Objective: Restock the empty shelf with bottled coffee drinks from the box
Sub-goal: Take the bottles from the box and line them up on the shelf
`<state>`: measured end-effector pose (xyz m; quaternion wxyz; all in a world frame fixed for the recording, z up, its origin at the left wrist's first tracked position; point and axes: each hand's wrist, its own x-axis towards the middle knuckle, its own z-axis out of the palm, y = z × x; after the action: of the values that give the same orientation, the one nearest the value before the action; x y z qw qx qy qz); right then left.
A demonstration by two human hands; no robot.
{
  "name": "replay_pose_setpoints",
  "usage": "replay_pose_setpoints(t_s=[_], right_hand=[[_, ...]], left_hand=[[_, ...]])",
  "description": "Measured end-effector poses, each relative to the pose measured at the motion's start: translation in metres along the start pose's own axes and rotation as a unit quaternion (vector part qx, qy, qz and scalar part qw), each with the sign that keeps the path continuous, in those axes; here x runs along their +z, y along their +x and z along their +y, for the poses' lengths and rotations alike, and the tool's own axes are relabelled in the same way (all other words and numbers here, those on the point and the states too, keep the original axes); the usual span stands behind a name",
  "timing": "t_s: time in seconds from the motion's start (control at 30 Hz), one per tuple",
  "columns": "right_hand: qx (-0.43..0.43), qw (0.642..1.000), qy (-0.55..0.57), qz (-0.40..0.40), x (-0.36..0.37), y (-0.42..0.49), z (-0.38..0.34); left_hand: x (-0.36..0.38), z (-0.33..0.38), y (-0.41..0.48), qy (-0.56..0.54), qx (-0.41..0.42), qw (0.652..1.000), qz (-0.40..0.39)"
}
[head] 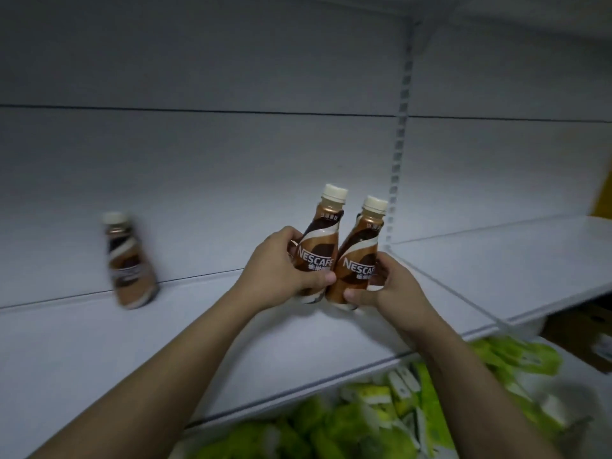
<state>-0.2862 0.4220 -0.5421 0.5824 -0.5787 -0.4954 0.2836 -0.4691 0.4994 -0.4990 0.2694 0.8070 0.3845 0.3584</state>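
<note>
1. My left hand (278, 263) has its fingers (318, 279) clamped round one coffee bottle (319, 240), tilted, at the white shelf (165, 342).
2. My right hand (394, 289) grips a second bottle (359, 253), touching the first.
3. A third bottle (129, 263) stands on the shelf, well to the left.

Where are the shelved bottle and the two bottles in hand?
Shelved bottle (130, 265): head view, on its blurred label.
Left-hand bottle (316, 255): head view, on its label.
Right-hand bottle (359, 263): head view, on its label.
</note>
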Motion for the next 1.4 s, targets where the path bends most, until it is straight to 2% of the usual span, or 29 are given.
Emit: replay_pose_setpoints(t_s=[0.17,0.33,0.5,0.73,0.97,1.1,1.4], right_hand=[[0.040,0.995,0.002,-0.088,0.102,0.028,-0.020],[0.071,0.989,-0.042,-0.125,0.164,0.053,-0.022],[0.073,0.984,-0.085,-0.137,0.196,0.075,-0.020],[0.097,0.958,-0.147,-0.226,0.209,0.111,-0.035],[-0.008,0.967,-0.175,-0.183,0.216,0.094,-0.008],[-0.017,0.977,-0.162,-0.139,0.219,0.091,0.002],[-0.002,0.984,-0.131,-0.118,0.224,0.089,0.008]], left_hand=[[-0.083,-0.060,-0.011,0.055,-0.008,0.998,0.018],[-0.112,-0.107,-0.017,0.120,-0.057,0.990,0.054],[-0.116,-0.134,-0.015,0.153,-0.099,0.977,0.107],[-0.125,-0.142,-0.017,0.224,-0.095,0.968,0.068],[-0.123,-0.146,-0.017,0.224,-0.104,0.965,0.094],[-0.117,-0.148,-0.011,0.220,-0.114,0.959,0.133],[-0.109,-0.150,-0.008,0.194,-0.104,0.959,0.176]])
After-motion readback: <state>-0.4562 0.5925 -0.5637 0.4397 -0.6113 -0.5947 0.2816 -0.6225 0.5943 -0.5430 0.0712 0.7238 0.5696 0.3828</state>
